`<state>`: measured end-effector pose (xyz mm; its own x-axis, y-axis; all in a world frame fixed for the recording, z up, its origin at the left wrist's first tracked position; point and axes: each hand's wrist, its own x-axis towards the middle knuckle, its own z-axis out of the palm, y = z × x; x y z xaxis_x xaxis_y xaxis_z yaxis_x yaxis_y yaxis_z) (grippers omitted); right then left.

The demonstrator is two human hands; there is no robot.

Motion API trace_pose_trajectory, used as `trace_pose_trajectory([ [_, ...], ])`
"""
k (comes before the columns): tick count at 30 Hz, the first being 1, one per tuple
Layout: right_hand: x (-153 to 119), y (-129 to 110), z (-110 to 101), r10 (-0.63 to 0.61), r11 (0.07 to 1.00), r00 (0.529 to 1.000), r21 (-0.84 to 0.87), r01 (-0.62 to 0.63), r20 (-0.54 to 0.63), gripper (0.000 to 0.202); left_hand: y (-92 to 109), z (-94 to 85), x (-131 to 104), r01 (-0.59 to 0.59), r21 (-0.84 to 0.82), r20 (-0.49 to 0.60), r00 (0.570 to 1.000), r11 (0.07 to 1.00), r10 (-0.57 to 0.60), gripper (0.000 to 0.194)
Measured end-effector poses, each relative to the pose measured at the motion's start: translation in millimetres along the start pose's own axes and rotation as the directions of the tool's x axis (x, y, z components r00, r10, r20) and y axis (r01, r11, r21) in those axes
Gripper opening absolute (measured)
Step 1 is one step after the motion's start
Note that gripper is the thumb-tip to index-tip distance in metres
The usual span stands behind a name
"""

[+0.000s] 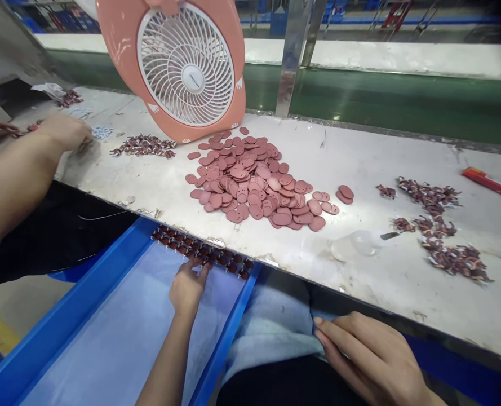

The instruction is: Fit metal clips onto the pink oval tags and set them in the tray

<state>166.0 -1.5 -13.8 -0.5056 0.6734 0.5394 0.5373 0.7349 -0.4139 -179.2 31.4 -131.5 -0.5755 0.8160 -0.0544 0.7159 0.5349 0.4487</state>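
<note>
My left hand reaches into a blue tray lined with a pale sheet. Its thumb and fingers close around a small dark-brown piece at the near side of the neat rows of brown pieces along the tray's far end. The fingertips partly hide that piece. Above my lap, my right hand has thumb and fingers pressed together; anything between them is hidden. On the bench ahead lies a heap of reddish-brown oval discs, some with small holes.
An orange fan stands behind the discs. Small brown-and-white pieces lie in clusters at right and a pile at left. A clear bottle with a dark tip and a red box rest on the bench. A co-worker's arm extends from the left.
</note>
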Motion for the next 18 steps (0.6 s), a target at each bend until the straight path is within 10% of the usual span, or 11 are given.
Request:
trace_pose_trajectory([
  [6, 0.7, 25.3, -18.1, 0.307, 0.921, 0.884, -0.124, -0.370, -0.352, 0.040, 73.7, -29.3, -34.9, -0.424, -0.097, -0.489, 0.808, 0.900, 0.328, 0.033],
  [10, 22.7, 46.6, -19.4, 0.455, 0.845, 0.845, -0.162, -0.509, -0.281, 0.059, 149.3, -50.8, -39.1, -0.806, 0.029, -0.345, 0.547, 0.592, 0.762, 0.045],
  [12, 33.9, 52.0, -16.4, 0.472, 0.845, 0.854, -0.165, -0.509, -0.217, 0.062, 172.3, -57.3, -37.5, -0.858, 0.081, -0.207, 0.484, 0.507, 0.851, 0.056],
  [18, 47.2, 53.2, -10.3, 0.499, 0.859, 0.855, -0.048, -0.510, -0.142, 0.036, 157.3, -52.5, -49.4, -0.928, -0.066, -0.197, 0.372, 0.367, 0.907, 0.047],
])
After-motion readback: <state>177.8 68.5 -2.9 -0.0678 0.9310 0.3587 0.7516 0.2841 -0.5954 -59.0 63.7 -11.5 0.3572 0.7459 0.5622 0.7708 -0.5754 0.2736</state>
